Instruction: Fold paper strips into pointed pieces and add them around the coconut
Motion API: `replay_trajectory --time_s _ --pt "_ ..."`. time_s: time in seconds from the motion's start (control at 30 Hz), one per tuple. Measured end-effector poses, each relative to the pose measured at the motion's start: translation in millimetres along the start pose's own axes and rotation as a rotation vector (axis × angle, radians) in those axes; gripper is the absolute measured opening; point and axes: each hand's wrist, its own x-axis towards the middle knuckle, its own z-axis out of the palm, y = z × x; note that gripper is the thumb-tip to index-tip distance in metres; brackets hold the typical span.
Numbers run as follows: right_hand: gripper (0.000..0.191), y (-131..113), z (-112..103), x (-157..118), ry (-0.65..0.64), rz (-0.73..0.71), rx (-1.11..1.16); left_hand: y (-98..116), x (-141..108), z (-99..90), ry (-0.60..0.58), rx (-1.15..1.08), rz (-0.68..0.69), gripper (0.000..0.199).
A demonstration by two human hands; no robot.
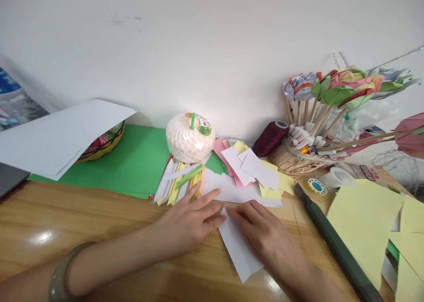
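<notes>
A folded white paper strip (237,248) lies slanted on the wooden table between my hands, narrow at its far end. My left hand (194,216) has its fingers spread, with the fingertips at the strip's far left tip. Along the strip's right edge rests my right hand (261,229), its fingers bent together and pressing the paper near the far end. Behind my hands are a torn white sheet (228,189), white slips (261,167), and a fan of folded yellow and white papers (175,183).
Green sheets (142,160) lie at the left beneath white sheets (62,136). A foam-wrapped ball (189,138) sits at the wall. At right are a maroon thread spool (270,138), a basket (291,160) of paper flowers, a tape roll (317,186), a dark green bar (334,244) and yellow sheets (364,227).
</notes>
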Motion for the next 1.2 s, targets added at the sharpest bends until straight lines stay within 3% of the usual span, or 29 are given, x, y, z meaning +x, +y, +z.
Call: replay_trajectory --time_s 0.23,0.33,0.47,0.57,0.67,0.73,0.8,0.87,0.97,1.07,1.2 --pt "0.033 12 -16 -8 0.035 -0.181 -0.023 2 1 -5.2 0.017 0.062 -0.011 0.027" --pt "0.037 14 -22 -13 0.041 -0.142 0.103 2 1 -5.6 0.007 0.061 -0.012 0.029" --pt "0.026 10 -26 -15 -0.050 0.023 0.247 2 0 -2.5 0.011 0.058 -0.009 0.030" --pt "0.027 3 -21 -14 -0.116 -0.016 0.282 1 -2 0.5 0.019 0.084 -0.001 0.030" --pt "0.023 -5 -14 -14 0.017 -0.133 0.218 2 -2 0.3 0.063 0.118 -0.014 0.035" --pt "0.025 -7 -12 -15 0.160 -0.181 0.099 3 -1 -2.2 0.172 0.110 -0.025 0.034" --pt "0.028 -7 -10 -16 0.255 -0.189 -0.026 5 -1 -5.3 0.306 0.061 0.001 0.029" --pt "0.030 -5 -8 -15 0.270 -0.139 -0.100 6 0 -7.0 0.367 0.008 0.065 0.025" --pt "0.029 -2 -1 -13 0.222 -0.013 -0.107 9 -2 -5.1 0.264 -0.003 0.139 0.025" --pt "0.025 -1 4 -12 0.211 0.033 -0.070 9 -3 -1.1 0.139 0.015 0.130 0.028" --pt "0.020 -1 2 -11 0.192 0.005 0.055 8 -4 0.7 0.120 0.053 0.107 0.028"
